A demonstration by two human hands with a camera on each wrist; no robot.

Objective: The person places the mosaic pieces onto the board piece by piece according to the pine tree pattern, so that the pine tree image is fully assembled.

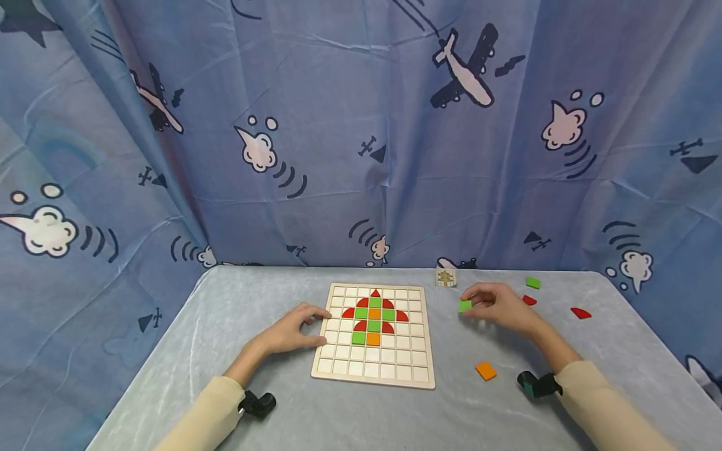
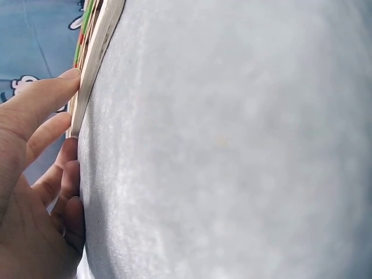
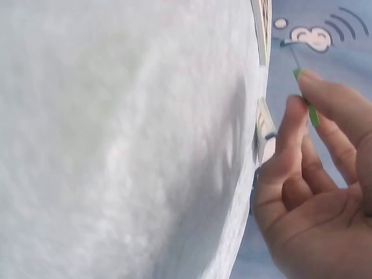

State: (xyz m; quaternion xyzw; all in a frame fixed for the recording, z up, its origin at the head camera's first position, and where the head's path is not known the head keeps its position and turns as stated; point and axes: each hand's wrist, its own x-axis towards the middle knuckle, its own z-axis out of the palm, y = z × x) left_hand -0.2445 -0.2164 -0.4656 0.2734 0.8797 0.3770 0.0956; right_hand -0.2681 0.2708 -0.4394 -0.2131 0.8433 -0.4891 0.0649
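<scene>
A wooden grid board [image 1: 403, 373] lies on the table, with red, green and orange tiles forming a pattern in its upper and middle squares. My left hand [image 1: 290, 329] rests at the board's left edge, thumb and fingers spread apart and touching the frame. In the left wrist view, the fingertips [image 2: 71, 74] meet the board's side [image 2: 96, 64]. To the right of the board, my right hand [image 1: 499, 305] pinches a green square tile [image 1: 464, 306] between thumb and finger. The right wrist view shows this tile edge-on, raised above the table.
An orange square tile [image 1: 486, 371] lies at the front right. Behind and beside the right hand are a green tile [image 1: 533, 283] and two red curved tiles, one [image 1: 529, 300] close to the wrist and one [image 1: 581, 313] farther right. A small patterned card [image 1: 445, 277] sits by the back edge.
</scene>
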